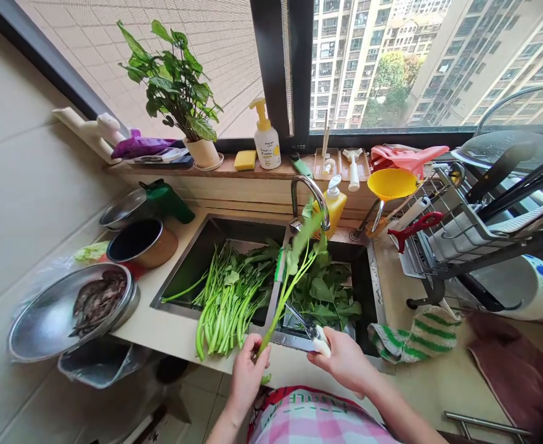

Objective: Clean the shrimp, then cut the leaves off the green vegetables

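My left hand (pixel 247 375) is closed round the lower end of a long leafy green stalk (pixel 289 277) that rises toward the faucet (pixel 312 196). My right hand (pixel 345 361) grips the white handles of kitchen scissors (pixel 309 330), whose blades sit by the stalk over the sink's front edge. A bundle of green stems (pixel 227 302) lies across the left sink basin (pixel 192 262). Cut leaves (pixel 329 296) fill the right part of the sink.
A steel bowl (pixel 44 320) with dark contents and a dark pot (pixel 142 243) stand at the left. A bin (pixel 100 364) sits below the counter. A striped cloth (pixel 419 336) lies right of the sink, beside a dish rack (pixel 465 240). Soap bottles and a potted plant (pixel 179 86) line the sill.
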Available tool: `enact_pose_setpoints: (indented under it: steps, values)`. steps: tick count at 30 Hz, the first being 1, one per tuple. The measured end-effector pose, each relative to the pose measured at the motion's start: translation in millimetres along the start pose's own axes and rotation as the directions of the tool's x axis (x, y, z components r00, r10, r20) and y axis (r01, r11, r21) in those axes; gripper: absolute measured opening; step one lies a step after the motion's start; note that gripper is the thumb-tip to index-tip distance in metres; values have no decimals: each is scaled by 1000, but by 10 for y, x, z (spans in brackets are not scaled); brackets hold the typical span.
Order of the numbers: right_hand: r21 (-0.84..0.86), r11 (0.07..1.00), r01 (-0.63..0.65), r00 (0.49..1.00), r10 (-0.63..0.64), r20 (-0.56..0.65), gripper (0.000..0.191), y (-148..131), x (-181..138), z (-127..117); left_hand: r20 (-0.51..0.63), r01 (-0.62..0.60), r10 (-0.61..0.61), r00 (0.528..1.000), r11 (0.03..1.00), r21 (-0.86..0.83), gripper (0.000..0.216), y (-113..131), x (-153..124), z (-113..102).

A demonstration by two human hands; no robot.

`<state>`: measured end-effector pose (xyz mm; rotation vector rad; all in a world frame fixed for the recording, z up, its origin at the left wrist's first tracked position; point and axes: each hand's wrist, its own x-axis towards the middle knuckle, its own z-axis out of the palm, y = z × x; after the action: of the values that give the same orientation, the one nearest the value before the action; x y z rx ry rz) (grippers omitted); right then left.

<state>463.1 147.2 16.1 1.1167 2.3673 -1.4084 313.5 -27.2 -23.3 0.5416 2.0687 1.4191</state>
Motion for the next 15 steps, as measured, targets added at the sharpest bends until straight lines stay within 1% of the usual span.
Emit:
enact_pose_setpoints:
  steps: [3, 5, 7, 10, 15]
  values:
    - [42, 999, 18, 999, -19, 35, 22, 18, 6, 65, -44, -113, 126, 991, 968, 225, 12, -76, -90, -101]
    - [79, 997, 16, 998, -21, 61, 22, 43, -1, 85, -70, -174, 214, 974, 915, 363, 11, -110, -121, -145]
    - [106, 994, 4, 997, -13, 81, 22, 71, -17, 85, -86, -206, 273, 958, 867, 454, 12, -130, -135, -171]
    - [128, 992, -17, 995, 4, 100, 21, 126, -43, 70, -80, -224, 310, 947, 821, 524, 13, -154, -132, -179]
    - [168, 984, -50, 994, 32, 105, 21, 252, -76, 82, -12, -269, 333, 943, 782, 562, 15, -177, -96, -129]
